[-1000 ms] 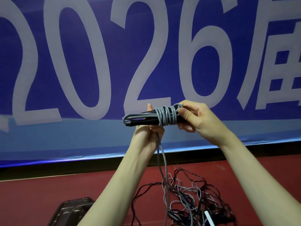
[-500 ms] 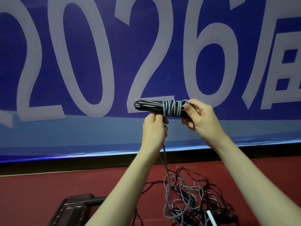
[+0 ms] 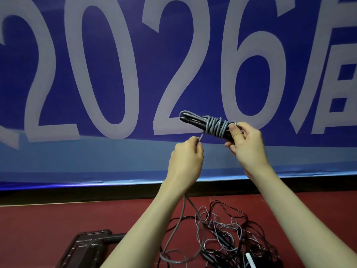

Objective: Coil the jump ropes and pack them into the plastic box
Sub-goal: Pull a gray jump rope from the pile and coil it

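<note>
Dark plastic box (image 3: 85, 248) sat at the bottom edge of the head view, lower left, cut off by the frame and partly hidden behind our left forearm; we could not tell whether it was open. Just right of it a tangle of black and grey jump ropes (image 3: 228, 235) lay on the red floor (image 3: 38, 229), reaching the bottom edge, with a white handle tip (image 3: 250, 260) poking out. The floor left of the box and up to the wall's black base strip (image 3: 77, 194) was bare red surface.

Raised above that, our left hand (image 3: 186, 161) had its fingers curled round the loose grey strand (image 3: 181, 219), which hung from the fist down past the forearm into a loop touching the pile. Our right hand (image 3: 246, 144) pinched the end of the coiled grey rope bundle (image 3: 208, 123), thumb on top, fingers curled beneath. The bundle was tilted, its left end higher, grey turns wrapped around dark handles. The two hands were near, not touching. The bundle was held in the air, well apart from the box.

Farthest back, a blue banner (image 3: 116, 74) covered the wall, pale band along its lower part. Big white digits read "2026"; a partial character at the right edge was cut off, unreadable.
</note>
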`<control>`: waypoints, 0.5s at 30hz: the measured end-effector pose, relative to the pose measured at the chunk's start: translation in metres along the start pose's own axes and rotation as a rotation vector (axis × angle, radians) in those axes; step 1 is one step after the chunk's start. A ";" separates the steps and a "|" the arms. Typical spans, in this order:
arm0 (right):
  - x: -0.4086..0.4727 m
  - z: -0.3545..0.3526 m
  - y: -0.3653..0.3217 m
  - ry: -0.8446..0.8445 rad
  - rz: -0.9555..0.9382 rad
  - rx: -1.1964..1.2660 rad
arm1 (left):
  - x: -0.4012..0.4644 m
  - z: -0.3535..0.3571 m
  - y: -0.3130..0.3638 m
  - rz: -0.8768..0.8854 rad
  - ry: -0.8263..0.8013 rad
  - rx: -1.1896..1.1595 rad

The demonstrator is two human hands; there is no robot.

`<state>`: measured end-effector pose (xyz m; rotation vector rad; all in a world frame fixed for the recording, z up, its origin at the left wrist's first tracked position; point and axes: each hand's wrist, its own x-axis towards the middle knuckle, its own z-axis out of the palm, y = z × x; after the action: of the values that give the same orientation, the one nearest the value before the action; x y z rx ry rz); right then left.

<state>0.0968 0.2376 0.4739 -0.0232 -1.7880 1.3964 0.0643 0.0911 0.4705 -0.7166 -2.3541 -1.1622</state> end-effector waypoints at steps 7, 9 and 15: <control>0.000 -0.004 0.001 0.051 -0.044 -0.199 | -0.004 -0.004 0.004 0.120 0.065 0.288; -0.002 -0.005 -0.004 0.030 -0.092 -0.310 | -0.003 -0.009 -0.001 0.205 0.082 0.385; 0.000 -0.013 -0.018 -0.223 -0.144 -0.534 | 0.006 -0.025 -0.018 0.500 0.111 0.535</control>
<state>0.1135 0.2412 0.4885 -0.0209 -2.2568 0.8144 0.0520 0.0634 0.4777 -0.9307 -2.0747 -0.3308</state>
